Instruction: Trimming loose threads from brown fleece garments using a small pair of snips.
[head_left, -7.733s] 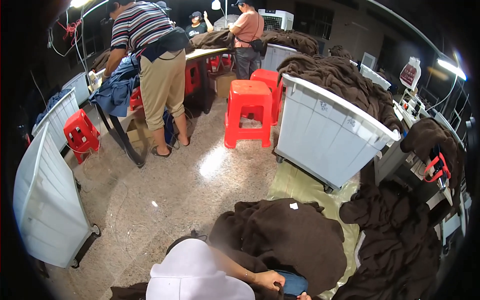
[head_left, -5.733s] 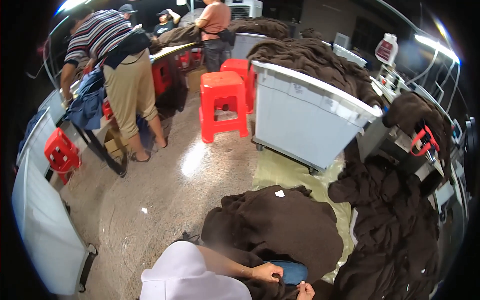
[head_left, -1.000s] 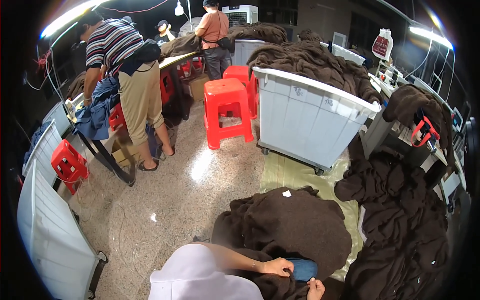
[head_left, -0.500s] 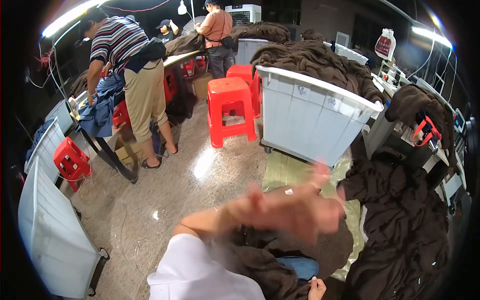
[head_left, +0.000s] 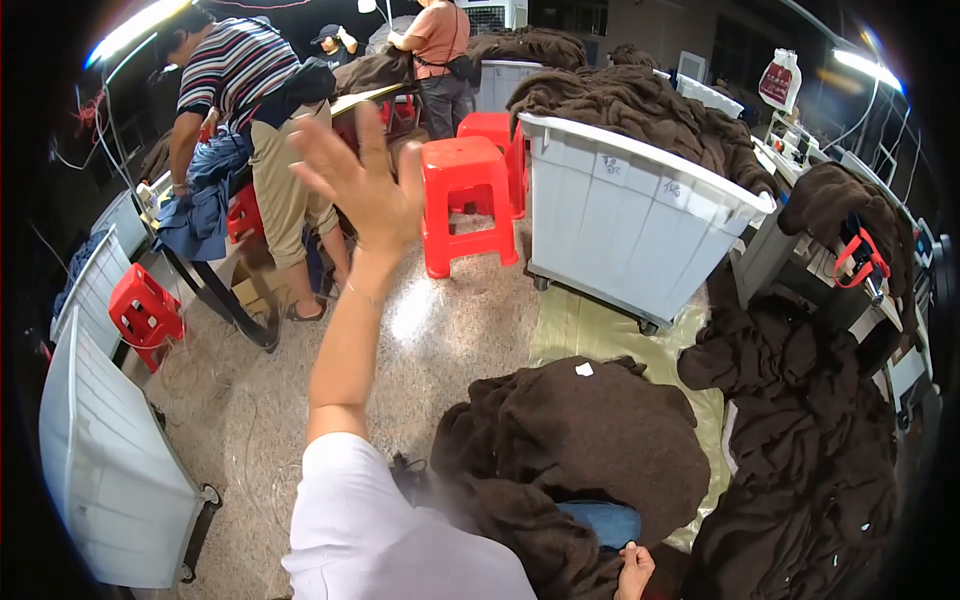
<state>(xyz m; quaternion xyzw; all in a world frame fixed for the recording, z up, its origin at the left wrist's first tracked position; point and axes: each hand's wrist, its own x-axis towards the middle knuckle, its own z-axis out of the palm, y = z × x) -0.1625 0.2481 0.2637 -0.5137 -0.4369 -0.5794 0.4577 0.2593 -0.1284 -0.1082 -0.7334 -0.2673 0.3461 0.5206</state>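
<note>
My left hand [head_left: 362, 188] is raised high in front of me, fingers spread, holding nothing; the arm comes out of a white sleeve [head_left: 390, 530]. A dark brown garment [head_left: 590, 450] with a small white label lies heaped across my lap, over blue jeans [head_left: 605, 522]. At the bottom edge my right hand [head_left: 634, 570] is curled on the edge of this garment. More dark brown garments [head_left: 800, 470] are piled to my right.
A large white bin on wheels [head_left: 630, 235] heaped with brown garments stands ahead on the right. Red plastic stools [head_left: 465, 200] stand behind my raised hand, another [head_left: 145, 310] at left. White bins [head_left: 105, 470] at left. Two people work at a table [head_left: 250, 150].
My left hand left the garment on my lap, swept up and now is raised, open, toward the stools. The right hand stays at the garment's edge.
</note>
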